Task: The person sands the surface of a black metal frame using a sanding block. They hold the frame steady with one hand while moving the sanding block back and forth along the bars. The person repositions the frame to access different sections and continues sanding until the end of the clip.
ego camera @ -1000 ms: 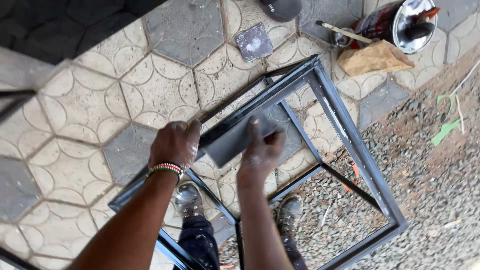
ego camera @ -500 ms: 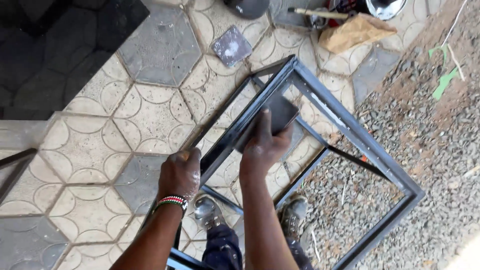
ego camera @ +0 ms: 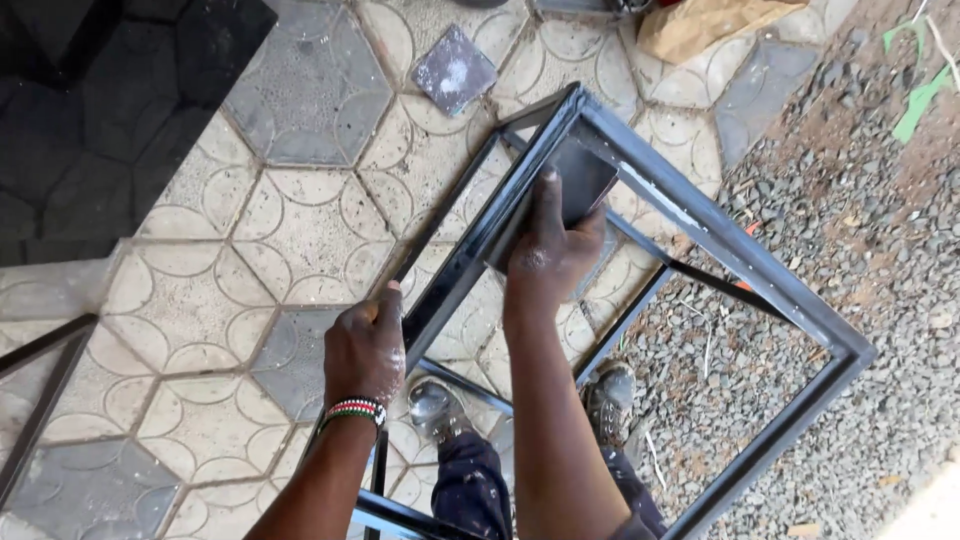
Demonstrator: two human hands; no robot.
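A dark metal frame [ego camera: 720,235] of square tube stands in front of me over my shoes. My left hand [ego camera: 366,345], with a beaded band at the wrist, grips the frame's near left bar. My right hand [ego camera: 552,245] presses a dark flat sheet [ego camera: 580,178] against the inner side of the frame's upper left bar, near the top corner. The fingers cover most of the sheet.
Patterned hexagonal paving [ego camera: 230,260] lies to the left, gravel [ego camera: 860,210] to the right. A small dark square tile [ego camera: 455,68] and a brown paper bag [ego camera: 700,25] lie beyond the frame. Another dark metal bar [ego camera: 40,390] slants at the left edge.
My right hand has slid the dark sheet along the bar toward the frame's top corner. My left hand has stayed low on the same bar. The view has shifted closer to the frame.
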